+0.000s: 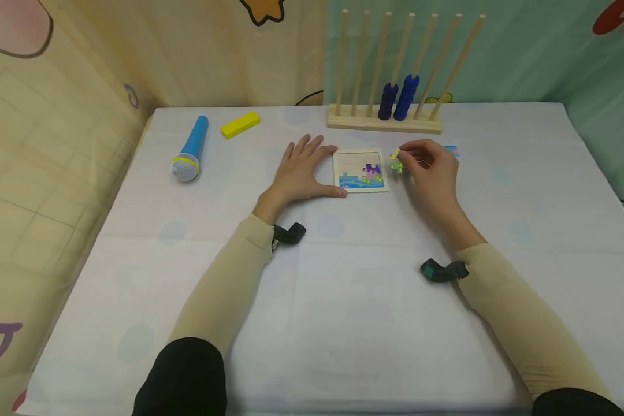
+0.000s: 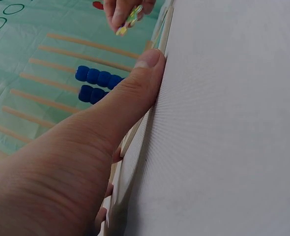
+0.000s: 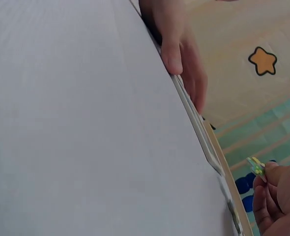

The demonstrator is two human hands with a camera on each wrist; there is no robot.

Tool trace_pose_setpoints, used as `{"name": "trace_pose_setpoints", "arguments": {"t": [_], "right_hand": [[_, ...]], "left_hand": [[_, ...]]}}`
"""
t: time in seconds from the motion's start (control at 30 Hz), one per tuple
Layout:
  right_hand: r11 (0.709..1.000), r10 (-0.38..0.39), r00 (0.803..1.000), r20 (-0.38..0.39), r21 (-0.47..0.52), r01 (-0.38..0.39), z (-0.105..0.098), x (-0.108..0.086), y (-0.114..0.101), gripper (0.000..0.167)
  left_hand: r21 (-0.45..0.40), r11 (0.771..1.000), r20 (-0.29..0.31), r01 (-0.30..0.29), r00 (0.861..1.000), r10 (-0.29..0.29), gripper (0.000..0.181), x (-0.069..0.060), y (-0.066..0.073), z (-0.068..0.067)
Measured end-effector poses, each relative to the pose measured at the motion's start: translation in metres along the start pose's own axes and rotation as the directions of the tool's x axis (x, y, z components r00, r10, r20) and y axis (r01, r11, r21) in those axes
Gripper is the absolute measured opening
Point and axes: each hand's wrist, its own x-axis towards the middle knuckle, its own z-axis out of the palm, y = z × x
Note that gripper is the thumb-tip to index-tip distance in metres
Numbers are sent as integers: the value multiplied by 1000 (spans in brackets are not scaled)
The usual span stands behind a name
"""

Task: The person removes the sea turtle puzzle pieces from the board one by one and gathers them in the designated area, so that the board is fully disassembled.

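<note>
A square wooden puzzle frame (image 1: pixel 361 189) lies on the white table, its lower part and right side filled with blue, purple and pink pieces. The left hand (image 1: pixel 303 173) touches its left side, thumb at the lower left corner and fingers spread; in the left wrist view the thumb (image 2: pixel 130 88) rests along its edge. Just right of the frame, the right hand (image 1: pixel 434 173) pinches a green and yellow puzzle piece (image 1: pixel 397 166) between thumb and fingertips. The right wrist view shows this piece (image 3: pixel 256 168) held above the table. Another blue and pink piece (image 1: pixel 452 151) lies behind the right hand, partly covered.
Behind the puzzle stands a wooden bead rack (image 1: pixel 385 122) with upright rods and dark blue beads on two of them. A toy microphone (image 1: pixel 191 151) with a blue handle and a yellow block (image 1: pixel 240 125) lie at the back left. Curtains hang behind the table.
</note>
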Motion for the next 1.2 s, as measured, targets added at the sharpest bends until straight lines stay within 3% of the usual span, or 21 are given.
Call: {"name": "trace_pose_setpoints", "arguments": {"t": [0.13, 0.37, 1.2], "right_hand": [[1000, 8, 1000, -23, -28, -9, -16, 0, 9, 25], [997, 29, 991, -131, -65, -38, -35, -1, 28, 27], [974, 42, 979, -198, -212, -85, -33, -7, 33, 26]], "left_hand": [[-2, 1000, 1, 4, 1000, -4, 107, 0, 0, 0], [-14, 1000, 9, 4, 1000, -4, 108, 2, 2, 1], [-6, 1000, 16, 12, 1000, -12, 108, 0, 3, -1]]}}
